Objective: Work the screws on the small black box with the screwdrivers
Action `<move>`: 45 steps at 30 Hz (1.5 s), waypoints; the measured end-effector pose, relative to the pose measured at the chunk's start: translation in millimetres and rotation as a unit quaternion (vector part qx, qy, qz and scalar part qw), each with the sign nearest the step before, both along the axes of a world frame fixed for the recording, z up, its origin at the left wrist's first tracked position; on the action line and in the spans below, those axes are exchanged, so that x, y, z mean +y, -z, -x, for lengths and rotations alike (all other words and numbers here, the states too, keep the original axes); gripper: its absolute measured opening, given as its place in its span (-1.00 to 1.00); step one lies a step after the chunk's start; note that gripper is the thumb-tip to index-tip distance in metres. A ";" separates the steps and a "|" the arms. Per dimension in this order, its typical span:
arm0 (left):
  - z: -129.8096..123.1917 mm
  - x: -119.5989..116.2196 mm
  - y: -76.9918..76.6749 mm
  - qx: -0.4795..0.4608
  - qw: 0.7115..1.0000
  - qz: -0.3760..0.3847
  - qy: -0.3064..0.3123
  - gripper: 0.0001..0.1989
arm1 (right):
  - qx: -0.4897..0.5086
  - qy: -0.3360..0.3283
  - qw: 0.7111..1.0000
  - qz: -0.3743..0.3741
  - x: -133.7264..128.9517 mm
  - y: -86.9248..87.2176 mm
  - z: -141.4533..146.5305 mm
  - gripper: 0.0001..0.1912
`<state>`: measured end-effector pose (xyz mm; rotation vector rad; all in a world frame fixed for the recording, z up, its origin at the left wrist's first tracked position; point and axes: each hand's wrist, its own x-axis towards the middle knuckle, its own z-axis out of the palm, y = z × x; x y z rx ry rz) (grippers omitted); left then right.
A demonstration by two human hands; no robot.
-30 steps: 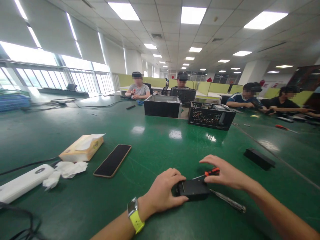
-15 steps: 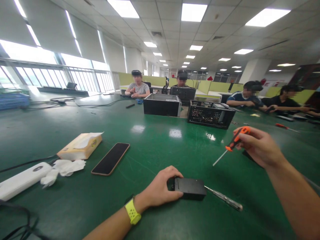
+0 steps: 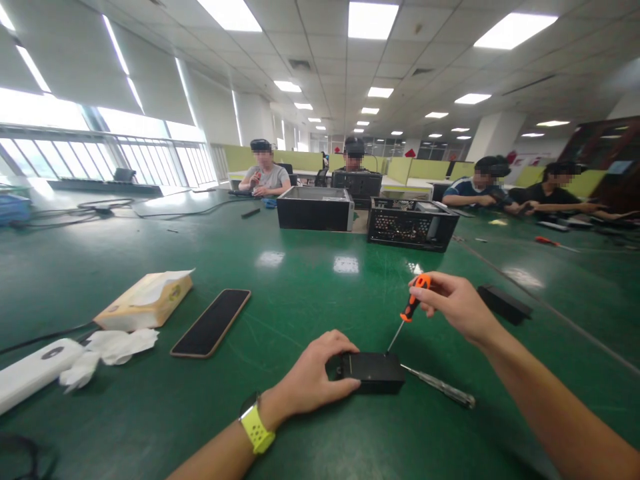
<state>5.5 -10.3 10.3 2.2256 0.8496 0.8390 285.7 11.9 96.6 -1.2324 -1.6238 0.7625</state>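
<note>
A small black rectangular box (image 3: 376, 373) lies on the green table, held at its left end between the thumb and fingers of my left hand (image 3: 320, 373). My right hand (image 3: 453, 300) pinches the orange and black handle of a screwdriver (image 3: 416, 300). Its thin shaft slants down to the left, and the tip meets the far right part of the box's top. Whether the tip sits on a screw is too small to see. Just right of the box lies a second screwdriver (image 3: 443, 387) with a clear handle, its shaft pointing at the box.
Left of the box are a phone (image 3: 213, 323), a tissue pack (image 3: 145, 300), crumpled tissues (image 3: 113, 347) and a white power strip (image 3: 37, 373). Another black box (image 3: 505, 305) lies beyond my right forearm. Two computer cases (image 3: 315, 210) stand farther back, with several people seated around.
My right hand has moved left and brought the screwdriver from the air down onto the box, turning it more upright. My left hand keeps its hold; the whole view has shifted slightly.
</note>
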 end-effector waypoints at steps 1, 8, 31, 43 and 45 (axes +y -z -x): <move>0.0 0.0 0.1 0.002 1.000 -0.001 0.000 -0.65 | -0.003 0.000 1.000 0.000 0.1 0.9 -0.3 -0.63; 0.7 0.1 1.5 0.006 1.000 -0.007 0.001 -0.65 | -0.063 -0.050 0.996 -0.039 -10.6 -6.3 2.9 -0.57; 1.1 -0.3 1.3 0.016 1.000 -0.004 -0.005 -0.64 | -0.316 -0.085 0.927 -0.184 -29.6 -35.3 -9.2 -0.66; 1.1 -0.4 0.0 0.024 1.000 -0.012 -0.008 -0.64 | -0.309 -0.085 0.930 -0.182 -25.7 -33.9 -12.0 -0.66; 1.4 -0.4 0.0 0.024 1.000 -0.011 -0.007 -0.64 | -0.306 -0.080 0.931 -0.181 -25.4 -33.8 -13.3 -0.66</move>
